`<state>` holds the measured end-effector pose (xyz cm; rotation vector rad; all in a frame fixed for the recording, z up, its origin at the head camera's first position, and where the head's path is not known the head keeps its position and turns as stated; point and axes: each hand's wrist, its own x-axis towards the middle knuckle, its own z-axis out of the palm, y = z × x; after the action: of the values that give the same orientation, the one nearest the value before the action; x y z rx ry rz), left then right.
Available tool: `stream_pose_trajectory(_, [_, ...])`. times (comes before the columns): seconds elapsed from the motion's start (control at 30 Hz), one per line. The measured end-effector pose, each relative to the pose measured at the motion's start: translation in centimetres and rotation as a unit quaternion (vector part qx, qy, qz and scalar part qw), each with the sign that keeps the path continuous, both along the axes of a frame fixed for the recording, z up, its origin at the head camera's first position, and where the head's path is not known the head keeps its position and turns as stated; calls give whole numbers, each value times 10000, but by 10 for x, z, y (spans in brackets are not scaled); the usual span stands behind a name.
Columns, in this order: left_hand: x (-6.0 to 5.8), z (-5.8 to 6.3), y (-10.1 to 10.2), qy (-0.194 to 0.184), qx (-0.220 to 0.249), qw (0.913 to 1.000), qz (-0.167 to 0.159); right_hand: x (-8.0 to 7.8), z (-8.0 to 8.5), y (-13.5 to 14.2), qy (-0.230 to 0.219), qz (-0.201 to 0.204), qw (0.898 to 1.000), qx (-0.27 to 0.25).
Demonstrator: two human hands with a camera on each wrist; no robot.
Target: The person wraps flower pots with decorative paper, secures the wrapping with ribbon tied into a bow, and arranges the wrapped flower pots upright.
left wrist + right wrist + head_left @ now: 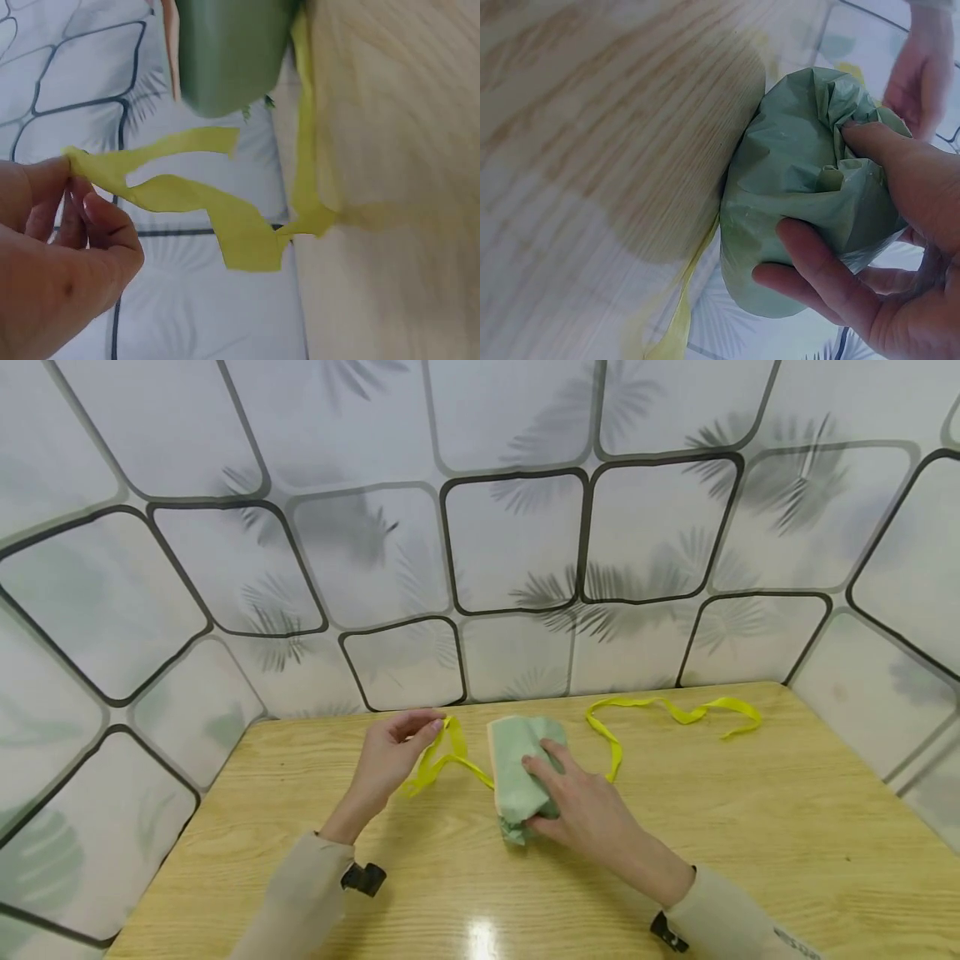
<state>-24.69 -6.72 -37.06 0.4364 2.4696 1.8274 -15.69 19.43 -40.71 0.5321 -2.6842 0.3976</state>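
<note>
A left hand pinches a yellow ribbon while a right hand grips a green wrapped package on a tabletop.
The package (pixel 517 752) sits to the right of the left hand (pixel 393 756), apart from it, and under the curled fingers of the right hand (pixel 588 806). The ribbon (pixel 251 244) shows on both sides of the package; its middle is hidden, so whether it is one piece cannot be told. The wood-grain tabletop (pixel 442 877) meets pale sheeting (pixel 517 543) printed with rounded outlines and leaves. The sleeves (pixel 300 893) are cut off below, and sleeve lettering is illegible.
</note>
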Motion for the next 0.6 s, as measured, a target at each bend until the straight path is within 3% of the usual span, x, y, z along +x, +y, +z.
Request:
stream_pose_trajectory(0.2, [-5,13,31,567,100,9960,-679,0,0,1,-30,-19,10000,13])
stream_pose_trajectory(0.3, [-8,16,47,754,48,9884,-1315,1,0,1,-14,-1,10000,50])
stream_pose_trajectory(0.4, [-12,15,59,934,-381,9762,-1922,0,1,2,-39,19,10000,31])
stream_pose_trajectory(0.5, [-13,8,64,1125,-1068,9662,-2061,-1,0,2,-43,34,10000,4])
stream_pose_trajectory(0.6, [-11,-2,63,1184,-1393,9651,-1874,0,0,2,-28,1,10000,22])
